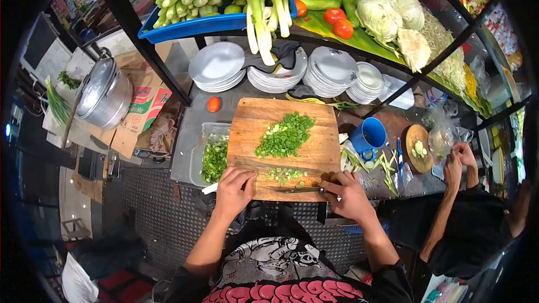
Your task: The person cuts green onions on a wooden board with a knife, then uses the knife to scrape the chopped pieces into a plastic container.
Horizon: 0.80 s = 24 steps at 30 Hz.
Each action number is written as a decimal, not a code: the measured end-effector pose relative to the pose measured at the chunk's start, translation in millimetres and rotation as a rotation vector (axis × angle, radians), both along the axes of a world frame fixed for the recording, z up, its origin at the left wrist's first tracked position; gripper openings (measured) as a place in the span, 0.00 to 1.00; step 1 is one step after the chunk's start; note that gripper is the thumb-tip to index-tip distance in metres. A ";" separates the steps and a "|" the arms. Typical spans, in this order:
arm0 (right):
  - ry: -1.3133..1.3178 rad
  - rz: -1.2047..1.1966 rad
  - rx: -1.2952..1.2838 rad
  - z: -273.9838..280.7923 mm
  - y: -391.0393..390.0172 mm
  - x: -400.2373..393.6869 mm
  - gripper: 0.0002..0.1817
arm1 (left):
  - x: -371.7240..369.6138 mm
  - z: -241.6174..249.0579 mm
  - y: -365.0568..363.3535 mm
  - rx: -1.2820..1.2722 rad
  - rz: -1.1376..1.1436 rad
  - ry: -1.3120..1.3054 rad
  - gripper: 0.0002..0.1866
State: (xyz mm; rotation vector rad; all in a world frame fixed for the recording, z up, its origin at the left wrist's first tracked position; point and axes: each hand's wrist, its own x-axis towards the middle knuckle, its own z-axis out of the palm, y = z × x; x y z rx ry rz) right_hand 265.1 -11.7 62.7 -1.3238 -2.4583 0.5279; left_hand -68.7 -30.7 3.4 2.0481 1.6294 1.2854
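Observation:
A wooden cutting board (pixel 241 134) is in front of me, bearing a pile of chopped green onion (pixel 286 134) and a smaller scatter of pale slices (pixel 285 175) nearer its front edge. At the front left corner, my left hand (pixel 234 191) is closed on the board's edge. My right hand (pixel 349 195) is at the front right corner, its fingers wrapped round the handle of a knife (pixel 297 190). The blade lies along the board's front edge, pointing left. Left of the board, a clear plastic container (pixel 196 171) holds more chopped greens (pixel 214 160).
Stacked plates (pixel 217 64) line the back of the counter, beside a tomato (pixel 214 104). To the right are a blue mug (pixel 370 134) and a small round board (pixel 416 140). A co-worker's hands (pixel 460 163) are beyond it. Overhead, a shelf holds a blue tray (pixel 191 32) and cabbages (pixel 387 11).

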 end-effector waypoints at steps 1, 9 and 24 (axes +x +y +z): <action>-0.001 0.028 0.013 -2.3 10.0 -2.0 0.22 | 0.0 0.5 -1.9 -0.001 0.024 0.003 0.05; 0.052 0.168 0.083 -25.3 94.9 -29.9 0.23 | -1.8 0.8 -13.5 -0.002 0.139 0.011 0.06; -0.018 0.178 0.121 -24.7 55.2 -42.3 0.27 | -1.8 1.2 -16.0 -0.023 0.196 -0.021 0.07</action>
